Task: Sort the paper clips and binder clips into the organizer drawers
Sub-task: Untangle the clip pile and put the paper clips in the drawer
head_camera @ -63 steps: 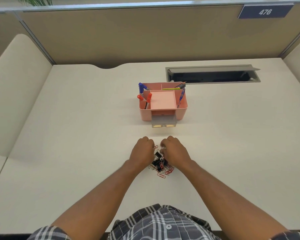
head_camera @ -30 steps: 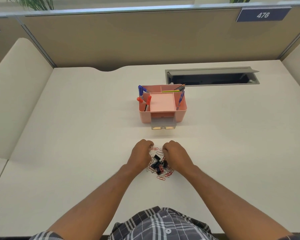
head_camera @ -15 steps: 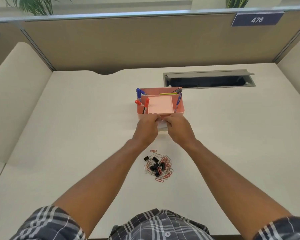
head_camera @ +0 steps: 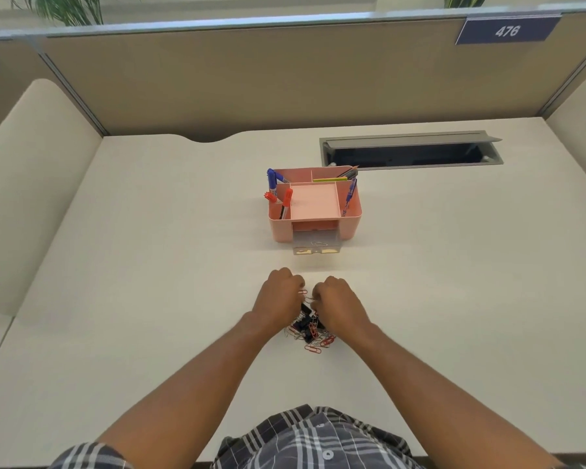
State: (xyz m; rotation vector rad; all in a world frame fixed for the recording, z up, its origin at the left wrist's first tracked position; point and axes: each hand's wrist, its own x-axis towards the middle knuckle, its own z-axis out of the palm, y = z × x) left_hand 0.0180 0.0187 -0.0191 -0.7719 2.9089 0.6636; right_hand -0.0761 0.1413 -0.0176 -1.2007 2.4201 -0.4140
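Note:
A heap of red and silver paper clips and black binder clips (head_camera: 310, 336) lies on the desk in front of me. My left hand (head_camera: 279, 297) and my right hand (head_camera: 339, 308) sit knuckles-up on the heap's far side, fingers curled down into it. The fingertips are hidden, so any hold is unclear. A red paper clip (head_camera: 302, 292) lies by my left fingertips. Farther back stands the pink organizer (head_camera: 281, 228). Its lower clear drawer (head_camera: 316, 249) is pulled out, with a silver paper clip (head_camera: 319, 244) in it.
Markers and pens stand in the organizer's side and back compartments (head_camera: 279, 194). An open grey cable hatch (head_camera: 410, 150) is set into the desk behind and to the right. Partition walls (head_camera: 285, 79) close the desk at the back and sides.
Half a second ago both hands were at the open drawer; they have come back to the heap and curled into it. A silver paper clip now shows in the drawer.

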